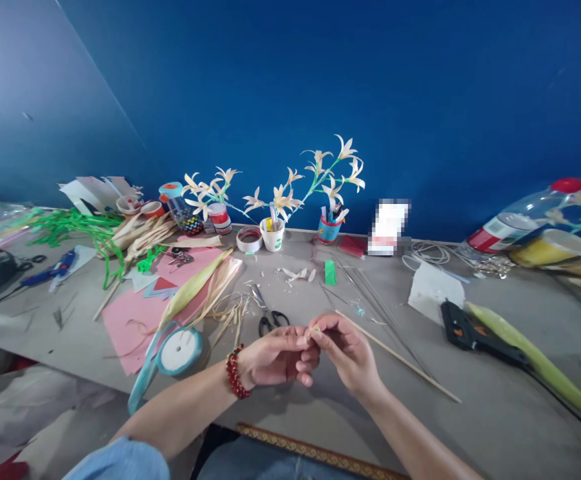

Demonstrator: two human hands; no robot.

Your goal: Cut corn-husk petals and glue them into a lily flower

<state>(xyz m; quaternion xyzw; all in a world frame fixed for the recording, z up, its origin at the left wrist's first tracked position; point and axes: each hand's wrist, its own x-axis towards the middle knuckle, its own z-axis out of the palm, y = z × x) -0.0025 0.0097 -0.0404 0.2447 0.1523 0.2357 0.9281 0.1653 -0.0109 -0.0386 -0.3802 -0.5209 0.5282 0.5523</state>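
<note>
My left hand, with a red beaded bracelet on its wrist, meets my right hand above the table's front part. Both are closed in a pinch on a small pale yellowish piece; fingers cover most of it, so its exact kind does not show. Black-handled scissors lie just beyond my left hand. A thin wooden stick runs to the right, behind my right hand. Left of the scissors are dry husk strips, and a roll of light blue ribbon lies near my left forearm.
Husk flowers stand in a white cup by the blue wall. A black glue gun and a long green husk lie at right. Pink paper, green wires and a blue glue gun are at left.
</note>
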